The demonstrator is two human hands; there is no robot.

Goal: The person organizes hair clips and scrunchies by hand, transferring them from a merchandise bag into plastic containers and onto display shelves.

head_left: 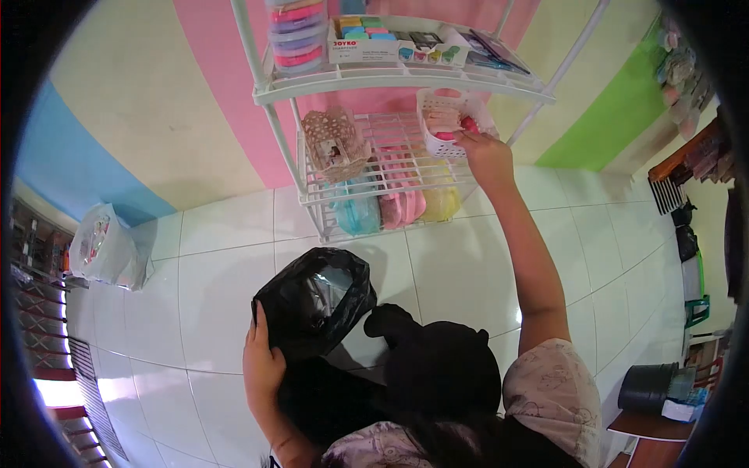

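My left hand (264, 360) grips the rim of a black plastic bag (292, 312), which stands open on the floor with clear plastic inside. My right arm reaches up to the shelf rack (406, 129). There my right hand (480, 152) is at the front rim of a white basket (437, 144) on the middle shelf, its fingers bent at the edge. Pink and red items (446, 121) lie in that basket, close to the fingertips. To its left on the same shelf is a beige basket (331, 140).
The top shelf bears stacked round tubs (298, 39) and a white box (363, 51) of small goods. Teal, pink and yellow bags (359, 210) sit at the rack's bottom. A white bag (109, 249) stands at the left wall, a black bucket (646, 386) at the right.
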